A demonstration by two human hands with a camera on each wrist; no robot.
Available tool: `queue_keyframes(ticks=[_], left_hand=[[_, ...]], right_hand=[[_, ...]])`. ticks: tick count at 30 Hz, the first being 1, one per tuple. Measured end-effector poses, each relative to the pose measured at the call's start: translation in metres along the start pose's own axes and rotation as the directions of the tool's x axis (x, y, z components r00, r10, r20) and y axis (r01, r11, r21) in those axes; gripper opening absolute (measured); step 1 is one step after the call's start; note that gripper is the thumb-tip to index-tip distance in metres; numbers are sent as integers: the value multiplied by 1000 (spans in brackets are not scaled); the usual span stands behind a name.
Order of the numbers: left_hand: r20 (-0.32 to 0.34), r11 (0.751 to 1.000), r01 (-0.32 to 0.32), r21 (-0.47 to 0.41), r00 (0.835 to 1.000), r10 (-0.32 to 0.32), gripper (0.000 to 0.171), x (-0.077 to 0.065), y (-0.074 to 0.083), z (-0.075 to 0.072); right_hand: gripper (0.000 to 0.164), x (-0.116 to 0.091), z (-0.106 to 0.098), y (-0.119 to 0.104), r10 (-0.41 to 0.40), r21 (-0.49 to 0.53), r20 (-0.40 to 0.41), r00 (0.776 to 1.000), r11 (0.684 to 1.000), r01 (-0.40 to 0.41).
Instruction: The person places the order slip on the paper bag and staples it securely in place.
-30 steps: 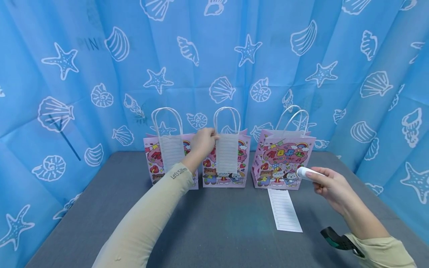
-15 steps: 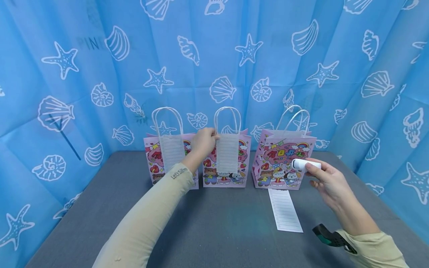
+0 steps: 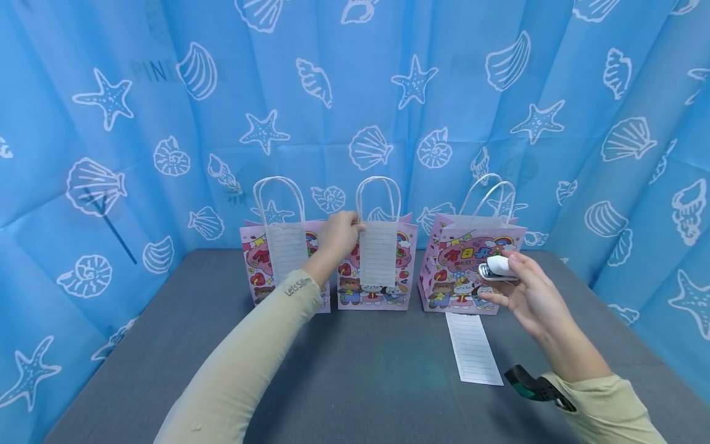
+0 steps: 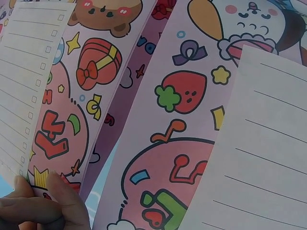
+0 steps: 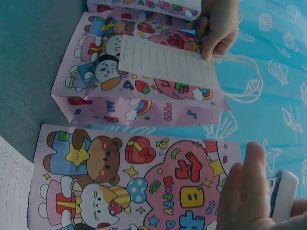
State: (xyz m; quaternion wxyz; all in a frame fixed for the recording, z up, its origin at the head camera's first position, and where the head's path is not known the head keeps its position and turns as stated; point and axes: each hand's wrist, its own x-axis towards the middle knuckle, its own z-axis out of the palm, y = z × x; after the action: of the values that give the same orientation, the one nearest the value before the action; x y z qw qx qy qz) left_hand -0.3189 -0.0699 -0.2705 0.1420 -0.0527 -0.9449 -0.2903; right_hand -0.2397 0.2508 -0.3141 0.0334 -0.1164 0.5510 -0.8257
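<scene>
My left hand [image 3: 335, 240] pinches the top left corner of a lined paper strip [image 3: 378, 256] against the upper edge of the middle pink gift bag [image 3: 399, 299]; in the left wrist view its fingertips show at that strip's end. A small white stapler [image 3: 499, 267] sits between the thumb and fingers of my right hand [image 3: 535, 296], its metal mouth pointing left. That hand is in front of the right pink gift bag [image 3: 444, 296], overlapping its corner in the head view. In the right wrist view the stapler [image 5: 285, 196] is partly hidden behind the fingers.
The left pink gift bag [image 3: 257, 287] has a lined strip [image 3: 285, 246] across its front, partly covered by my left arm. Another lined strip [image 3: 474, 348] lies on the grey table [image 3: 383, 376] before the right bag. A blue shell-patterned curtain [image 3: 333, 74] hangs behind.
My right hand has moved left and slightly up with the stapler, turning it so its mouth shows. My left hand has stayed at the middle bag's strip.
</scene>
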Motion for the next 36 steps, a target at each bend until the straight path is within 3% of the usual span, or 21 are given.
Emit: queue_keyframes(ticks=[3,8,10,15,17,22,28,33,36], left_hand=[[0,1000,-1,5,1000,1,22,0,0,0],[-3,1000,-7,15,1000,7,25,0,0,0],[-4,1000,-6,16,1000,6,26,1,0,0],[-1,1000,-4,19,1000,4,24,2,-1,1],[-1,1000,-7,21,1000,7,26,2,-1,2],[-2,1000,-9,21,1000,9,29,3,-2,2],[-3,1000,-8,23,1000,8,28,3,-1,2],[-3,1000,-5,26,1000,5,32,2,-1,1],[3,1000,2,26,1000,-2,31,1,-1,1]], right_hand=[[27,2,6,0,29,-18,-7,1000,999,-29],[58,7,16,-1,68,-154,-24,997,985,-71],[62,9,20,-2,92,-180,-42,995,979,-98],[41,10,28,-2,130,-120,-90,987,983,-141],[40,11,30,-2,128,-115,-86,988,984,-137],[43,15,36,-1,110,-163,-36,993,980,-114],[26,19,46,-2,98,-202,-19,995,974,-100],[56,24,58,-2,123,-221,-19,992,967,-124],[63,25,66,-3,125,-205,-6,992,971,-124]])
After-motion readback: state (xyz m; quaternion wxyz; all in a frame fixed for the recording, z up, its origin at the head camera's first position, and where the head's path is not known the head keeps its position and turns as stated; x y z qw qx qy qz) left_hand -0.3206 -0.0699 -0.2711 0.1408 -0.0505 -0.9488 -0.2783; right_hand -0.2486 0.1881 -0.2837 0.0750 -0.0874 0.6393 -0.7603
